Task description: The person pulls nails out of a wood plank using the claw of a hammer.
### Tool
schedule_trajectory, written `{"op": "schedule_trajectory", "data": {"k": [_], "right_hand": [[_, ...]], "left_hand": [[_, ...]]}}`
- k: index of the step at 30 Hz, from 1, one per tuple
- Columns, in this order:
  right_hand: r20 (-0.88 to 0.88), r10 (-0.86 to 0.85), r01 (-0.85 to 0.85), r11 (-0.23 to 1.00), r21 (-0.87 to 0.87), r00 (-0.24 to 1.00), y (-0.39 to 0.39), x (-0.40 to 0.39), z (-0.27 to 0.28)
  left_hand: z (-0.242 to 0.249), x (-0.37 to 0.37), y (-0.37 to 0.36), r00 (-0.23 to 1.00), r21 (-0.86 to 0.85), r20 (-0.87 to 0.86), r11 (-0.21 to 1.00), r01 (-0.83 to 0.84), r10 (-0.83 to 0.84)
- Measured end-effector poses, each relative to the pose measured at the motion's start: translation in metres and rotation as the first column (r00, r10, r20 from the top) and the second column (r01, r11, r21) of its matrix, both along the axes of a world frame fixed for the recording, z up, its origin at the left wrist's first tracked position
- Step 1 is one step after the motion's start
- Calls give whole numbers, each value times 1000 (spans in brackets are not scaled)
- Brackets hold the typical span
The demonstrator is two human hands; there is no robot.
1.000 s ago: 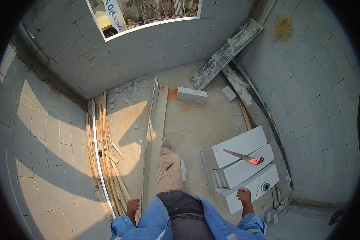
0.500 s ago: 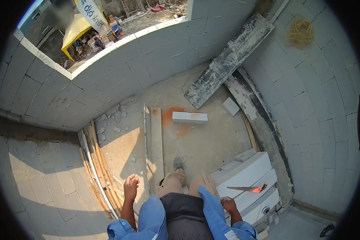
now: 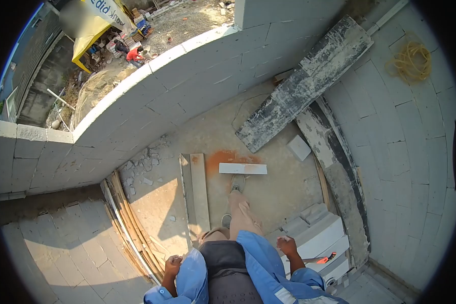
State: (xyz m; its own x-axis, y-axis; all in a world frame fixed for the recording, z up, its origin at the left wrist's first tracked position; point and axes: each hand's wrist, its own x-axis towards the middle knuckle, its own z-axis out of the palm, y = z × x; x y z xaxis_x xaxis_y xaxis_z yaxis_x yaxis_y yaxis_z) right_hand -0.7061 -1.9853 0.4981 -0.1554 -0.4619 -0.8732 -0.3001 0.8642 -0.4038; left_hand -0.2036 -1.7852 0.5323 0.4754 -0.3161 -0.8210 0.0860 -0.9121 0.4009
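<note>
Low in the view, my left hand [image 3: 173, 264] hangs beside the blue jacket [image 3: 190, 278] with its fingers loosely curled; nothing shows in it. My right hand [image 3: 287, 245] is held out from the body, fingers curled in, and I see nothing in it either. It is nearest to a stack of white blocks [image 3: 321, 229]. A handsaw with a red-orange handle [image 3: 328, 258] lies on that stack, its blade partly hidden by my right forearm. In front of my forward shoe [image 3: 237, 183], a long white block [image 3: 243, 168] lies on the floor beside orange-red powder [image 3: 220, 158].
Two long boards [image 3: 199, 190] lie left of my legs, and bamboo poles [image 3: 131, 223] lie farther left. A mottled plank [image 3: 306, 81] leans at the right corner. Another block [image 3: 299, 148] sits near the curved wall. People work outside beyond the low wall [image 3: 152, 88].
One leg has stepped forward to the long white block. My left hand has dropped lower; my right hand has risen slightly. The view has shifted, showing more of the yard outside.
</note>
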Motion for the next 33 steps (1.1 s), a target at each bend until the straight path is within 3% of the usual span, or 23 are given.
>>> {"op": "schedule_trajectory", "data": {"k": [3,5,7,13,15,16,17,19,23,25,32,33], "right_hand": [[29,58,-61,993,97,998,-56,9,-3],[-17,242,-242,969,-40,970,-109,11,-2],[-32,242,-243,968,-59,970,-160,17,11],[-1,171,-166,958,-234,985,-261,53,45],[-14,149,-147,947,-286,989,-268,63,44],[-7,99,-98,966,-239,995,-262,66,45],[-13,41,-43,981,-191,999,-252,66,49],[-107,104,-118,983,-141,989,-229,66,48],[-115,29,-44,991,-125,993,-165,58,32],[-139,-90,105,988,111,986,-156,75,47],[-148,-231,229,973,-35,962,-180,129,73],[-157,-128,108,986,-130,979,-186,130,71]], "left_hand": [[20,-9,-29,1000,186,0,982,17,-18],[27,-16,-64,996,64,-9,994,-89,90],[38,-21,-112,984,29,-1,983,-179,179],[37,-13,-234,999,-150,0,988,-46,46],[27,3,-260,985,-126,-12,978,167,-169],[18,16,-268,982,-131,-15,974,184,-187],[6,26,-275,988,-167,-76,979,117,-131],[-6,39,-290,979,-211,-179,975,64,-103],[-25,86,-311,982,-35,-183,998,44,-50],[-36,109,-323,983,22,-170,997,68,-63],[-59,162,-388,974,9,-165,987,158,-154],[-57,162,-404,969,4,-174,984,179,-175]]}}
